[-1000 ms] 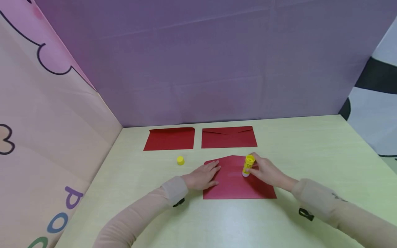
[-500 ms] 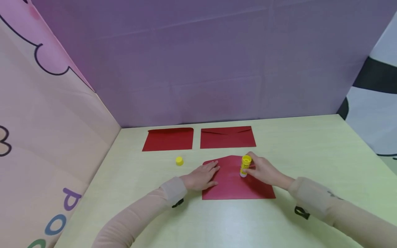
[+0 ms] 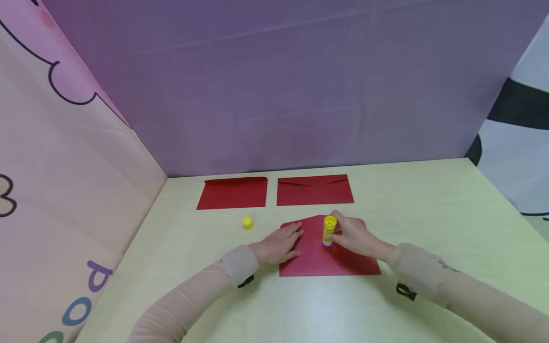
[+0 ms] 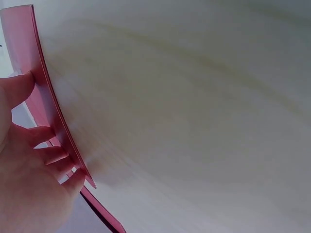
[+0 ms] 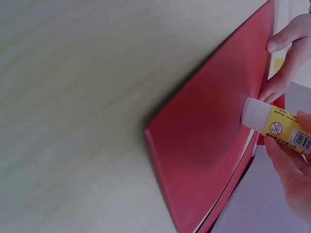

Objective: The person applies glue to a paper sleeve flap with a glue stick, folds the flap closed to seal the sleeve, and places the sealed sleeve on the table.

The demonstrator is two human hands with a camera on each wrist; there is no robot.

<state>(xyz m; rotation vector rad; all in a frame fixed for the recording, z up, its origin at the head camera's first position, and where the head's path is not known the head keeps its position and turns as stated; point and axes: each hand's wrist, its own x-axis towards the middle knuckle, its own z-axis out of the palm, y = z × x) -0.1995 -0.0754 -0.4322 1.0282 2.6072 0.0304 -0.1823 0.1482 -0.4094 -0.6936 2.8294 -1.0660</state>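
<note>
A red envelope [image 3: 313,262] lies on the table in front of me, its flap side away from me. My left hand [image 3: 278,245] rests flat on the envelope's left part, fingers spread; the left wrist view shows its fingertips on the red paper [image 4: 46,97]. With thumb and fingers my right hand [image 3: 358,237] grips a yellow glue stick [image 3: 329,230], nearly upright with its white end down. In the right wrist view that white end [image 5: 256,114] meets the envelope's surface. The yellow cap [image 3: 248,223] stands on the table left of the envelope.
Two more red envelopes lie at the back: the left one [image 3: 233,194] and the right one [image 3: 315,191] with its flap folded down. A purple panel [image 3: 274,95] rises behind the pale table [image 3: 420,205], and a printed panel [image 3: 64,166] borders its left side.
My right hand has slid the glue stick leftward across the envelope, towards my left hand. The left hand has stayed in place on the paper.
</note>
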